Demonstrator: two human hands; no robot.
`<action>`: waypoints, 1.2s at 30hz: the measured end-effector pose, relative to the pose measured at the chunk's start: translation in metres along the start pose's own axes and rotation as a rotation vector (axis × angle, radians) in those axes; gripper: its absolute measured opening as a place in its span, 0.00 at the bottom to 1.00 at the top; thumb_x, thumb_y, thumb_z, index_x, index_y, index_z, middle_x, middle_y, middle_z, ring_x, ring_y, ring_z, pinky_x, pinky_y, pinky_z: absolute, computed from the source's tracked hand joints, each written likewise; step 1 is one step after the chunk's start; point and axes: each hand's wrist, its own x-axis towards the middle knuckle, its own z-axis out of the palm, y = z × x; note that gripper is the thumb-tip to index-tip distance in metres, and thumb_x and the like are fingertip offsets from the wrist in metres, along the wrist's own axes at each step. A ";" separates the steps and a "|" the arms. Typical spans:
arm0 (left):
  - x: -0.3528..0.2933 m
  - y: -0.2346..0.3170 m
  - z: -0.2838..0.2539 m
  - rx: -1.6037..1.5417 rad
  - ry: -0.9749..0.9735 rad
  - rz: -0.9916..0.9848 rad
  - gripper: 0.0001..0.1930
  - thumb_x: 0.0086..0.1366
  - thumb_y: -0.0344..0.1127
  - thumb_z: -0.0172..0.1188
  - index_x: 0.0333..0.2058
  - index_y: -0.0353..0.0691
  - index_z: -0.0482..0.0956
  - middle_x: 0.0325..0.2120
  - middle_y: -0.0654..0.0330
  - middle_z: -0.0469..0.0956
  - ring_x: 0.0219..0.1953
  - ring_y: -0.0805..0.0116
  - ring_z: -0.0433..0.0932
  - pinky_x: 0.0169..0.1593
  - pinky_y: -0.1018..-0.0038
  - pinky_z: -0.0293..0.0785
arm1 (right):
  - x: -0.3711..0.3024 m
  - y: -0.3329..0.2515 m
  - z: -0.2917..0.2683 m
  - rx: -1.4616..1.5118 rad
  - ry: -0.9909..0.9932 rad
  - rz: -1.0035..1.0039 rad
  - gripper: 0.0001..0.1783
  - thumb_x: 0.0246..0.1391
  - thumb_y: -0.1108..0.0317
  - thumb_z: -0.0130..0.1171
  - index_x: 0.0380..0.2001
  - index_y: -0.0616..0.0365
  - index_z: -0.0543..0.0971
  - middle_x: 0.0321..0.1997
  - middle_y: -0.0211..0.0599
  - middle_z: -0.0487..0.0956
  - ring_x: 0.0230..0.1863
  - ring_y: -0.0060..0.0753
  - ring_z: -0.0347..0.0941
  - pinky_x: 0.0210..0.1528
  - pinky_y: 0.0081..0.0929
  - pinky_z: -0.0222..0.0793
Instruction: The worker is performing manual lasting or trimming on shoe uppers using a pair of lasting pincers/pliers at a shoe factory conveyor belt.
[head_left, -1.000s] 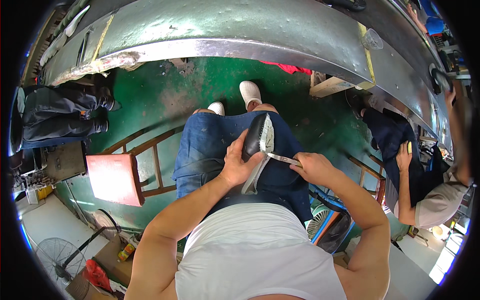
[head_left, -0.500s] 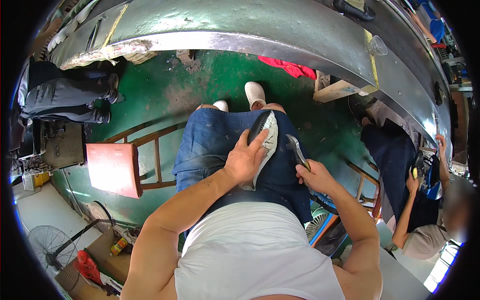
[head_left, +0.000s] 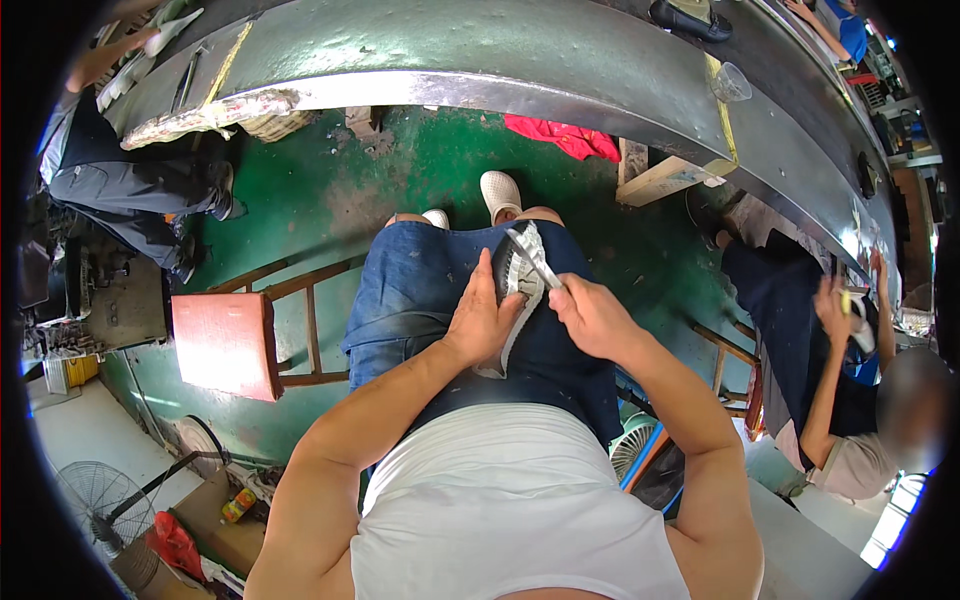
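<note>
A black shoe upper [head_left: 503, 268] lies on my lap, its whitish, pleated edge [head_left: 527, 275] facing up. It points away from me. My left hand [head_left: 482, 318] holds it from the left, with the fingers along the dark side and the thumb on the pale edge. In my right hand [head_left: 592, 312], closed at the shoe's right side, is a slim metal hand tool [head_left: 535, 258]. Its shaft slants across the pale edge, and its tip lies near the toe. My right fist hides the tool's handle.
A long metal workbench [head_left: 430, 60] curves across the far side, with a black shoe [head_left: 690, 20] and a clear cup [head_left: 731, 83] on it. A reddish-topped stool [head_left: 225, 345] stands at left. Co-workers are on both sides; the right one [head_left: 860, 400] handles a shoe. A fan [head_left: 95, 500] is lower left.
My right hand has moved left and away from me, bringing the tool from beside the shoe onto its pale edge. My left fingers have straightened along the shoe's side.
</note>
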 end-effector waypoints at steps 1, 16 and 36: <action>0.001 -0.001 0.000 -0.004 0.002 -0.002 0.46 0.69 0.43 0.58 0.69 0.23 0.37 0.67 0.30 0.52 0.70 0.39 0.55 0.71 0.62 0.54 | -0.002 -0.001 0.003 -0.041 0.108 -0.175 0.23 0.70 0.53 0.43 0.34 0.66 0.73 0.30 0.58 0.79 0.34 0.64 0.76 0.38 0.52 0.70; 0.027 -0.018 -0.032 -0.709 -0.348 -0.263 0.53 0.62 0.37 0.70 0.73 0.42 0.37 0.66 0.50 0.60 0.68 0.61 0.59 0.71 0.68 0.54 | -0.043 -0.011 -0.013 0.006 -0.347 0.270 0.20 0.63 0.54 0.56 0.34 0.64 0.76 0.31 0.57 0.80 0.37 0.61 0.78 0.39 0.47 0.72; -0.015 -0.039 -0.022 -0.326 -0.426 -0.047 0.53 0.69 0.47 0.58 0.71 0.37 0.22 0.73 0.39 0.34 0.76 0.51 0.36 0.74 0.67 0.38 | -0.064 -0.001 0.009 -0.252 -0.469 0.194 0.22 0.68 0.51 0.49 0.37 0.62 0.77 0.38 0.54 0.81 0.42 0.60 0.78 0.44 0.50 0.72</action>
